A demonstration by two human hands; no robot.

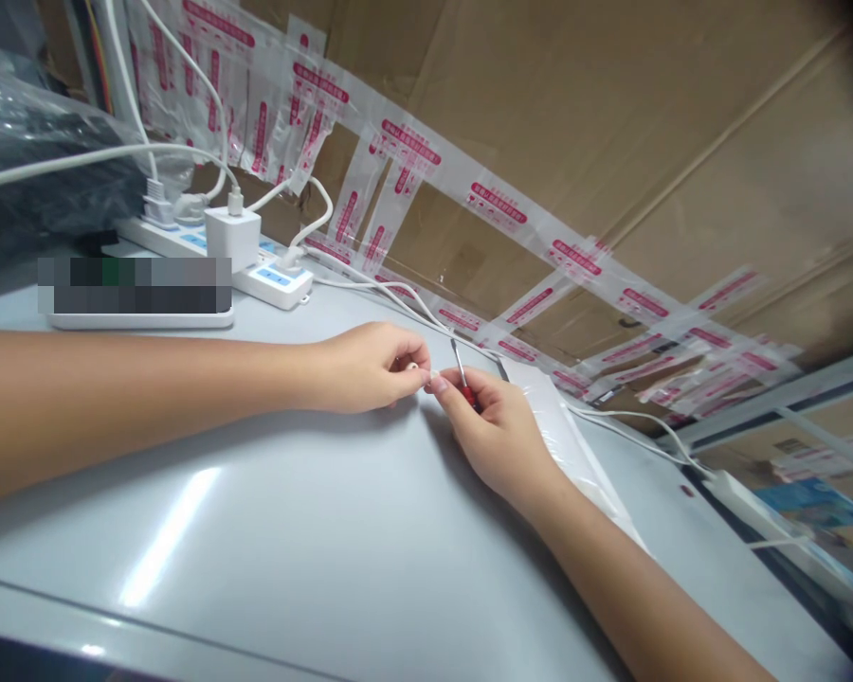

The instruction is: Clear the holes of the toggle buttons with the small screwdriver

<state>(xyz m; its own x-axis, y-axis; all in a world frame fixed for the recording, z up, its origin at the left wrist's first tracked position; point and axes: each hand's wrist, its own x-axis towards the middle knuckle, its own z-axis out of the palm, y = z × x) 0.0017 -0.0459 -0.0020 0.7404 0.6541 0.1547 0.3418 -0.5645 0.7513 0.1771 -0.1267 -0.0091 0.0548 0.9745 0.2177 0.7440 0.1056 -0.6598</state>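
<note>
grey tabletop [313, 530], hands [373, 369] [501, 426] pinching tiny white piece [413, 367]

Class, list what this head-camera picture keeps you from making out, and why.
Head view throughout:
Exact shape of the small white piece at the left hand: too small, partly covered by that hand.
Far end of the red-handled tool: hidden by the right hand.
Top of the white-edged object: masked by pixelation.
Dark plastic-covered bundle: cut off by left edge.
</note>
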